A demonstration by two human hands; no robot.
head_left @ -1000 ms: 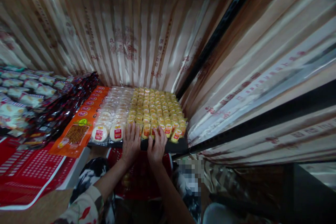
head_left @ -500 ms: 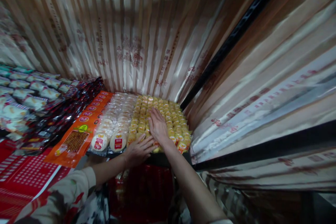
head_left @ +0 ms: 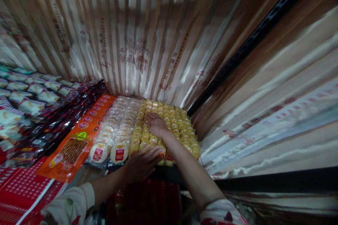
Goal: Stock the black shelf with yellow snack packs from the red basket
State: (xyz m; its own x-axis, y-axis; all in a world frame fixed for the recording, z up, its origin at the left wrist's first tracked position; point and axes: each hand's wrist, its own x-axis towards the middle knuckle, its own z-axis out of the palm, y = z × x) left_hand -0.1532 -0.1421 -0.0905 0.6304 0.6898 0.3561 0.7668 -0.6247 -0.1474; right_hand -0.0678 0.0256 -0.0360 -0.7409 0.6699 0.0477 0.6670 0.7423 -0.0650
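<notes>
Flat palms, light touch on the yellow rows

I have both hands on the yellow packets [head_left: 182,128], which stand in close rows at the right end of the display, against the striped curtain [head_left: 148,38] and just beside the slanting black post [head_left: 253,38]. My right hand [head_left: 157,124] lies flat over the rows, well in from the front, fingers extended towards the back left. My left hand [head_left: 142,163] is at the front edge, fingers stretched across the nearest packets. The hands look apart, though near each other, and neither is clamped on a packet; how hard the palms press I cannot tell, since their undersides are hidden.

To do this well, I would judge, the right palm wants to be broad and soft — the wrappers look thin, and a fingertip digging in could crush what is inside. The left hand serves best as a gentle stop along the front, so that no packet slides over the dark shelf edge [head_left: 171,175]. I should mind my left forearm too: the clear-wrapped rounds [head_left: 120,153] lie just beyond it, with the orange pouch [head_left: 76,149] next to them, and a careless elbow could nudge either. Small, even pressure — row by row — seems safer than one big shove.
</notes>
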